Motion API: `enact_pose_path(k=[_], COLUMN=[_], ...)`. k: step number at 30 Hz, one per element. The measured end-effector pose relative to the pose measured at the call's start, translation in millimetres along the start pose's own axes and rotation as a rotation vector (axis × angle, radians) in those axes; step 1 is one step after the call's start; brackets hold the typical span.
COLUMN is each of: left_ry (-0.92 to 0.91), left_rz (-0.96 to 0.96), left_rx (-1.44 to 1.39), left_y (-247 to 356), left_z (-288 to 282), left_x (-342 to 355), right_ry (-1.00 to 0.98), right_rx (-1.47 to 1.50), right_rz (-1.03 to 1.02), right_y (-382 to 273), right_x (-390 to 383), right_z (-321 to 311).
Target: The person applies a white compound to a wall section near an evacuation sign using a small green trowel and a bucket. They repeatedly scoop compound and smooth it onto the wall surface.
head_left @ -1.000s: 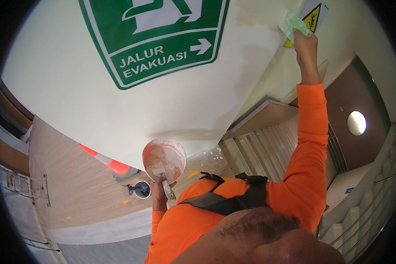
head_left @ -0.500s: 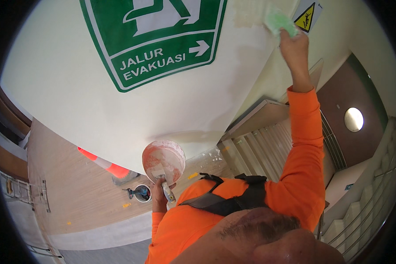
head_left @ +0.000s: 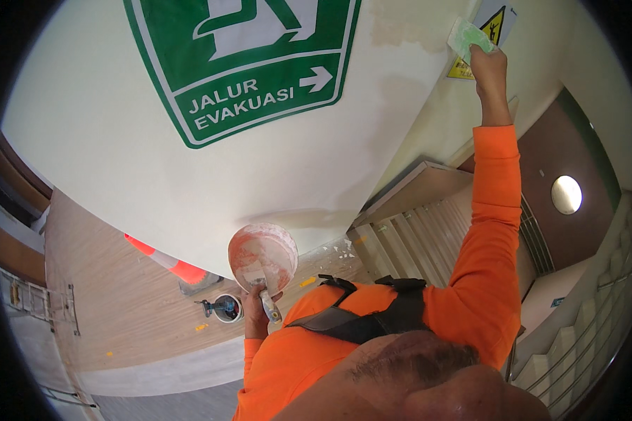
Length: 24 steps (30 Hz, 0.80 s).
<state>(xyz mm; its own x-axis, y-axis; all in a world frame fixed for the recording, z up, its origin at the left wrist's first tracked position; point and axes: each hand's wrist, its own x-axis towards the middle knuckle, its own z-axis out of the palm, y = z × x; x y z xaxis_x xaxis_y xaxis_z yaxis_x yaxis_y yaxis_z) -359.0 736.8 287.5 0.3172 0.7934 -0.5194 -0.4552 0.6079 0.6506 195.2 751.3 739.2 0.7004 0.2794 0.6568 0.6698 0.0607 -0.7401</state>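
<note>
Raised at the upper right, my right hand (head_left: pixel 489 68) grips a flat green filler spreader (head_left: pixel 468 41) smeared with pale paste. Its blade is at the wall, beside a yellow warning sign (head_left: pixel 461 70) that the hand partly covers. Left of the spreader, a beige damp-looking patch (head_left: pixel 399 31) marks the white wall (head_left: pixel 295 172). Low in front of my body, my left hand (head_left: pixel 254 309) is closed at the near rim of a round pinkish mixing bowl (head_left: pixel 281 249), coated with filler. The same hand has a putty knife (head_left: pixel 269 306), blade toward the bowl; its exact hold is partly hidden.
A large green evacuation sign (head_left: pixel 242 105) covers the wall ahead. Below stand an orange-and-white cone (head_left: pixel 165 258) and a white bucket of tools (head_left: pixel 226 317). Pale flakes (head_left: pixel 343 247) litter the floor near the stairs (head_left: pixel 418 235). Railings (head_left: pixel 600 326) run at the right.
My right hand has moved to the right with the spreader, away from the beige patch and further over the warning sign. The left hand and bowl stay almost in place.
</note>
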Motion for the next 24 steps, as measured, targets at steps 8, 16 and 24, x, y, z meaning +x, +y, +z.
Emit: enact_pose_path(k=[8, 16, 24], left_ry=[0.009, 0.006, 0.048], left_rz=[-0.009, -0.019, -0.015], left_rx=[-0.001, -0.022, -0.027], left_y=[21, 37, 39], left_z=[-32, -78, -81], left_x=[2, 12, 8], right_ry=[-0.065, -0.187, -0.149], right_rx=[-0.107, -0.199, -0.218], right_rz=[-0.067, -0.204, -0.466], right_y=[-53, -115, -99], right_x=[-46, -122, -143], right_z=[33, 80, 74])
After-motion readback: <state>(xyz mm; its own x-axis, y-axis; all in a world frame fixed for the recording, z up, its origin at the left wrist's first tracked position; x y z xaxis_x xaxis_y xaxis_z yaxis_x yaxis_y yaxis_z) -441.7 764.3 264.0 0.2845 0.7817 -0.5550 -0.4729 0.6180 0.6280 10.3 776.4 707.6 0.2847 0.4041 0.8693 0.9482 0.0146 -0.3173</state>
